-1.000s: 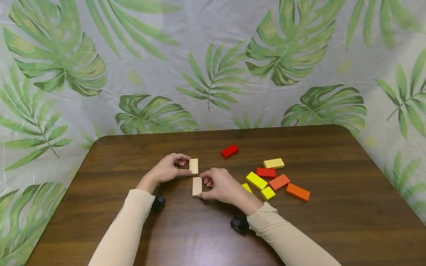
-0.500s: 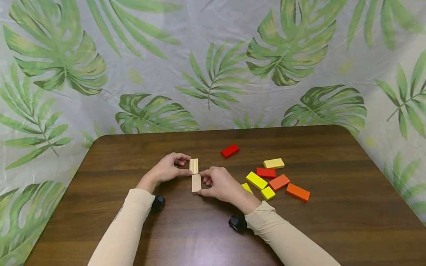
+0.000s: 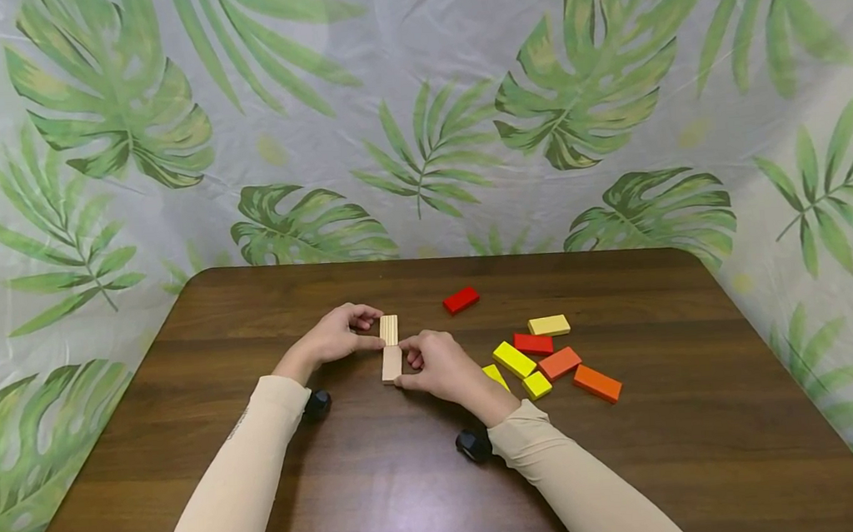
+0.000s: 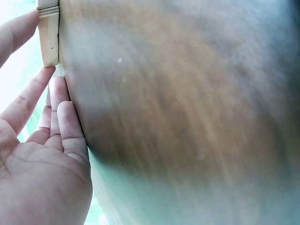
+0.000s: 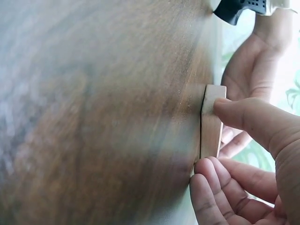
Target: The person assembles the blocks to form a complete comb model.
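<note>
Two plain wooden blocks lie end to end on the table, touching in the head view. My left hand (image 3: pixel 332 337) pinches the far, striped-grain block (image 3: pixel 389 330) by its ends, between thumb and index finger. The near, paler block (image 3: pixel 392 365) is held by my right hand (image 3: pixel 440 367), with the thumb at its near end and the index finger close to the joint. From the left wrist, the striped block (image 4: pixel 49 40) shows at the upper left, above the left palm (image 4: pixel 42 173). In the right wrist view the pale block (image 5: pixel 211 133) sits flat between thumb and fingers.
Right of my right hand lie yellow blocks (image 3: pixel 514 360), a red block (image 3: pixel 534 343), orange blocks (image 3: pixel 597 384) and a cream block (image 3: pixel 548 326). Another red block (image 3: pixel 461 300) lies farther back. A leaf-patterned curtain (image 3: pixel 416 133) hangs behind the brown table (image 3: pixel 384 486).
My right hand has slid the pale block away from me, closing the small gap to the striped block. My left hand has kept its place on the striped block.
</note>
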